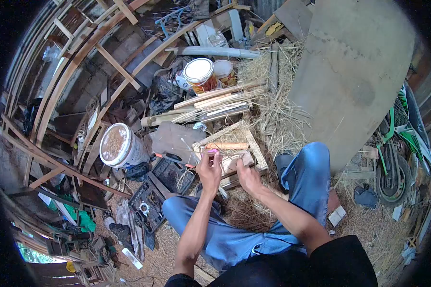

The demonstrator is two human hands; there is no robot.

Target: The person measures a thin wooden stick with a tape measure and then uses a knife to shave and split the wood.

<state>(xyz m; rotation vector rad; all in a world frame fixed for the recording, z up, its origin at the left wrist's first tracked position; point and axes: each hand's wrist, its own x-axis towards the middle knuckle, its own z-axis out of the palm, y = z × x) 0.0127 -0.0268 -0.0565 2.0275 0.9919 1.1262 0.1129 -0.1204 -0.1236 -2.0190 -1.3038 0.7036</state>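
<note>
In the head view my left hand (209,171) is raised with its fingers pinched together at a small bright pink object (212,151), whose kind is too small to make out. My right hand (249,178) is closed on the near right end of a pale wooden block (231,163), with the thumb along its top. The block lies over a low wooden frame (255,143). Just beyond both hands, an orange-brown wooden rod (227,145) lies across that frame. The fingertips partly hide what they touch.
An open black tool case (151,205) lies left of my knees. Behind it stands a white bucket (122,146) of sawdust. Lidded paint pails (199,71) and wood strips (215,105) are farther back. A large board (349,76) leans at the right, beside straw (282,115).
</note>
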